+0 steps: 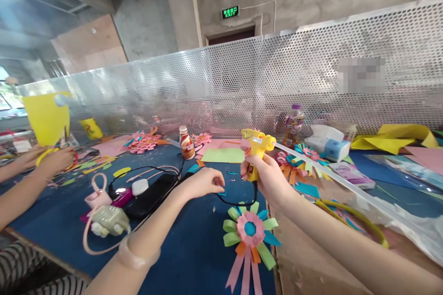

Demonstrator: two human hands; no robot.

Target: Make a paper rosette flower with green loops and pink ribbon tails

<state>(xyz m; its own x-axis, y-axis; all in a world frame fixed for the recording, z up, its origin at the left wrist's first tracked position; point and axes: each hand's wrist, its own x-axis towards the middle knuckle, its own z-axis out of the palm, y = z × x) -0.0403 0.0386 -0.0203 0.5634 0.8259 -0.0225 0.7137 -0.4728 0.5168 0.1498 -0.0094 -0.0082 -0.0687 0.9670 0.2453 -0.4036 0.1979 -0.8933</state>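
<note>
My right hand (266,177) is closed round the grip of a yellow glue gun (256,144), held upright above the blue table cover (194,249) with a long clear glue stick (311,161) trailing from its back. My left hand (204,182) rests on the cover just left of it, fingertips pinched on a small blue paper piece (221,190). The gun's black cord (238,203) loops between my hands. Below them lies a finished paper flower (249,235) with green, blue and pink petals and ribbon tails.
Another person's hands (51,159) at the far left hold scissors and a yellow sheet (46,117). A small brown bottle (187,143), a drink bottle (293,125), a tissue pack (327,143), a phone, charger and cables (145,191), paper flowers and scraps crowd the table. A perforated metal screen (242,83) stands behind.
</note>
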